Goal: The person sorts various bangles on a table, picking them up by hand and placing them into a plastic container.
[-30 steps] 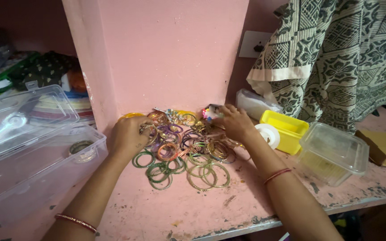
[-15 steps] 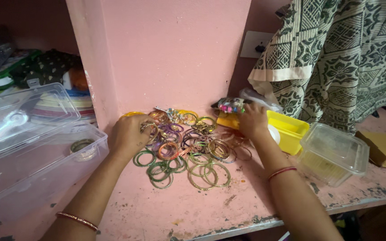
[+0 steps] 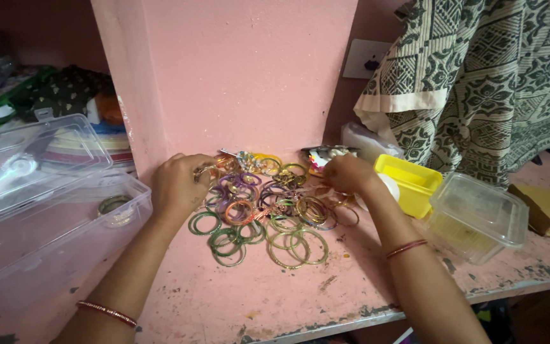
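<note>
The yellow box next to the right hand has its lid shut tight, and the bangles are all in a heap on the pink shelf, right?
Not quite. The head view shows the yellow box open, with no lid on it. It does sit beside the right hand, and the bangles do lie heaped on the pink shelf.

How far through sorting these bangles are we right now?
Early, it seems. Done: a bangle or two lie in the clear open box. In hand: the left hand grips bangles at the pile's back left edge; the right hand picks at its right side. Left: most of the bangle pile is spread loose on the pink shelf.
</note>
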